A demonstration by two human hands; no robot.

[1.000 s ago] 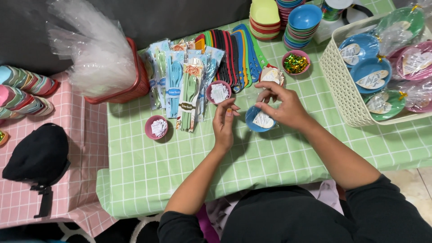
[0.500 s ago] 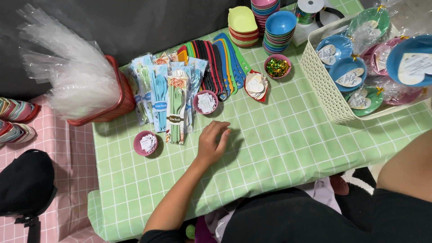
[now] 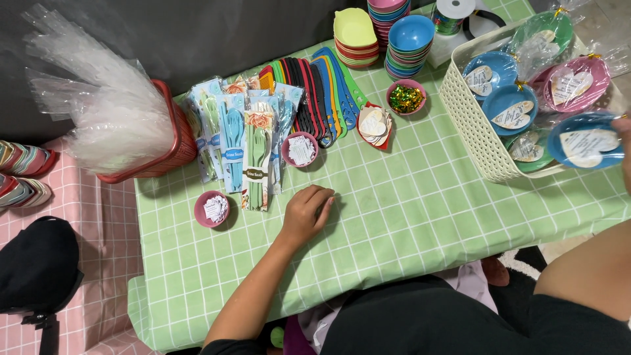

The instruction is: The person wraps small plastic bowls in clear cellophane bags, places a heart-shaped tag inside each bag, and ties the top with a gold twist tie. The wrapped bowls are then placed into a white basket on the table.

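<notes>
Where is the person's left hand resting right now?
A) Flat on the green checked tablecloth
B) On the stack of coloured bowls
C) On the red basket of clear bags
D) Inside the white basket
A: the left hand lies palm down on the green checked tablecloth, just below the small pink bowl of paper slips, apart from the white basket.

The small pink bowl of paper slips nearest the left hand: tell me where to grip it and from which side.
Pinch the small pink bowl by its rim on the right-hand edge, coming in from the left hand across bare tablecloth. It sits upright and open, with slips heaped in the middle, so a rim pinch avoids them. Cutlery packets crowd its upper right, so keep low.
</notes>
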